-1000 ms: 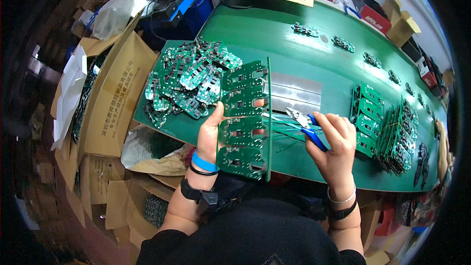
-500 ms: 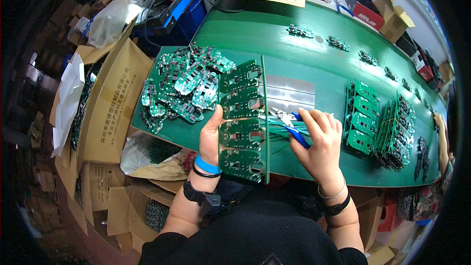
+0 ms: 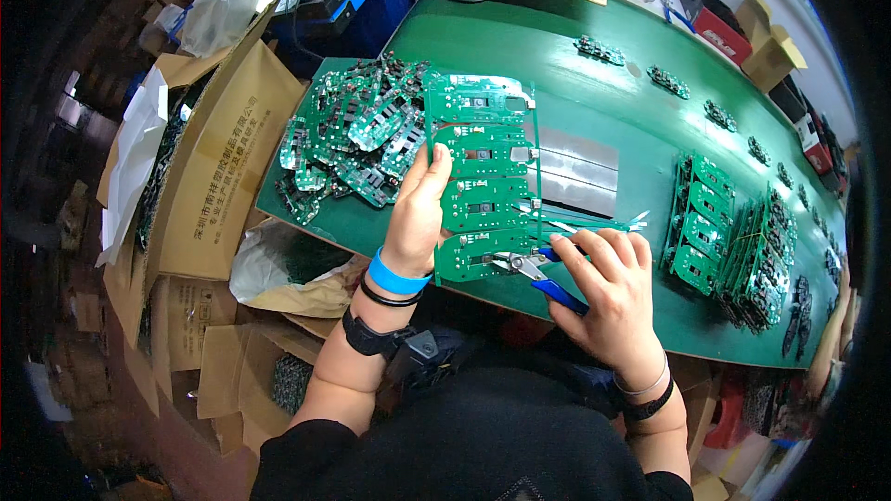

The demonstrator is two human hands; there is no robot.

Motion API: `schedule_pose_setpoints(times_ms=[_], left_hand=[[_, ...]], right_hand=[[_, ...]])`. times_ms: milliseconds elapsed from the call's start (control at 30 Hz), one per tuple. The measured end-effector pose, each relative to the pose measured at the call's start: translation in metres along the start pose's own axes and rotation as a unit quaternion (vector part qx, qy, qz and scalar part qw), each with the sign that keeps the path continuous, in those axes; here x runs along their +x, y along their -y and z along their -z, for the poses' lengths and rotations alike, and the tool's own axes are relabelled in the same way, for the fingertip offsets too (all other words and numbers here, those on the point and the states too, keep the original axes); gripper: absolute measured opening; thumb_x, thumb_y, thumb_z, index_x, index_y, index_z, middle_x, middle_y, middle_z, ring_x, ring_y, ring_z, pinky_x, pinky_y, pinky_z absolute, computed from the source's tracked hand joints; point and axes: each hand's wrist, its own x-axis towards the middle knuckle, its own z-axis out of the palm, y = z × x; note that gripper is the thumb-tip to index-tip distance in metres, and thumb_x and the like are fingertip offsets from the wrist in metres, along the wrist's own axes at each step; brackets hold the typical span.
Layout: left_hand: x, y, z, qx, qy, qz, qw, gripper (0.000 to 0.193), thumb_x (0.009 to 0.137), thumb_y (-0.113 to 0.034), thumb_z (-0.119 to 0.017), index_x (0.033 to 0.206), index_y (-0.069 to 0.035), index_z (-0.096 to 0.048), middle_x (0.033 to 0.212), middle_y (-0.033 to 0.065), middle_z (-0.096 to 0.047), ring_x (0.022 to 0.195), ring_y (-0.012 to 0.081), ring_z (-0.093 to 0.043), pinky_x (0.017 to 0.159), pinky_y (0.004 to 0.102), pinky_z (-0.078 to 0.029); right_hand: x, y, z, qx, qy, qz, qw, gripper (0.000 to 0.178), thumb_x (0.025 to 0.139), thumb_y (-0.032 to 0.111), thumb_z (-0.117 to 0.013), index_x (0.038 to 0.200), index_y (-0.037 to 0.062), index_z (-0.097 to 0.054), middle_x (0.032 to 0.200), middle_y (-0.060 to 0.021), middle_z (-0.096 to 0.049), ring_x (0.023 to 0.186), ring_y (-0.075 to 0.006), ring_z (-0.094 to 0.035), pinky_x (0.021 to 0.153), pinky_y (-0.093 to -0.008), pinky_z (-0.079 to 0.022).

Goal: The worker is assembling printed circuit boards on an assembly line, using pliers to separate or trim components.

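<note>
A green circuit board panel (image 3: pixel 481 208), made of several small boards in a column, is held up above the table's front edge. My left hand (image 3: pixel 416 213) grips it by its left side, thumb on the face. In my right hand (image 3: pixel 608 292) is a pair of cutting nippers (image 3: pixel 562 296) with blue handles. Their metal jaws lie over the lowest board, near its right end; whether they touch it I cannot tell. Thin green offcut strips (image 3: pixel 603 225) lie on the table just behind the nippers. Farther back rests a grey metal plate (image 3: pixel 575 176).
A heap of loose circuit boards (image 3: pixel 357 121) covers the table's left corner. Stacked panels (image 3: pixel 703 223) and a banded bundle (image 3: pixel 759 264) stand at right. Small board groups (image 3: pixel 668 82) line the far side. An open cardboard box (image 3: pixel 227 162) is at left. Another person's arm (image 3: pixel 831 343) shows far right.
The panel has tilted so its face is turned more toward me. The nippers' jaws have moved from beside its right edge to over the lowest board. The whole view has shifted slightly.
</note>
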Motion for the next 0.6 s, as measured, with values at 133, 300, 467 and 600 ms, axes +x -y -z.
schedule_pose_setpoints(times_ms=[133, 300, 467, 600], left_hand=[[0.0002, 0.0002, 0.0018, 0.002, 0.000, -0.013, 1.000, 0.035, 0.098, -0.026, -0.034, 0.126, -0.006, -0.041, 0.113, 0.0064, -0.055, 0.095, 0.0139, -0.057, 0.078, 0.0284, -0.051], [-0.0008, -0.0006, -0.0007, 0.000, 0.018, -0.026, 0.999, 0.035, 0.098, -0.026, -0.034, 0.125, -0.006, -0.042, 0.113, 0.0063, -0.054, 0.096, 0.0136, -0.057, 0.079, 0.0279, -0.050], [0.0004, 0.0000, 0.0009, 0.021, 0.008, -0.029, 0.999, 0.035, 0.098, -0.026, -0.031, 0.125, -0.007, -0.040, 0.113, 0.0102, -0.056, 0.095, 0.0194, -0.061, 0.077, 0.0336, -0.054], [-0.0013, -0.0030, -0.0030, 0.030, 0.006, -0.028, 0.999, 0.035, 0.098, -0.026, -0.034, 0.126, -0.006, -0.041, 0.112, 0.0069, -0.055, 0.097, 0.0138, -0.057, 0.079, 0.0285, -0.051]], right_hand=[[0.0020, 0.0019, -0.0018, -0.005, 0.004, 0.004, 1.000, 0.059, 0.055, 0.021, -0.071, 0.110, 0.0075, -0.055, 0.101, -0.0060, -0.052, 0.094, -0.0233, -0.048, 0.084, -0.0394, -0.034], [0.0034, 0.0035, -0.0017, -0.009, 0.010, 0.007, 1.000, 0.058, 0.056, 0.021, -0.071, 0.110, 0.0075, -0.055, 0.100, -0.0056, -0.052, 0.094, -0.0231, -0.048, 0.084, -0.0395, -0.034], [0.0036, 0.0061, 0.0006, -0.034, 0.025, 0.008, 0.999, 0.057, 0.057, 0.021, -0.071, 0.111, 0.0075, -0.054, 0.101, -0.0054, -0.051, 0.093, -0.0229, -0.048, 0.083, -0.0396, -0.034], [0.0060, 0.0060, 0.0020, -0.037, 0.027, 0.008, 0.999, 0.058, 0.057, 0.022, -0.071, 0.111, 0.0074, -0.054, 0.100, -0.0056, -0.051, 0.093, -0.0230, -0.048, 0.083, -0.0398, -0.034]])
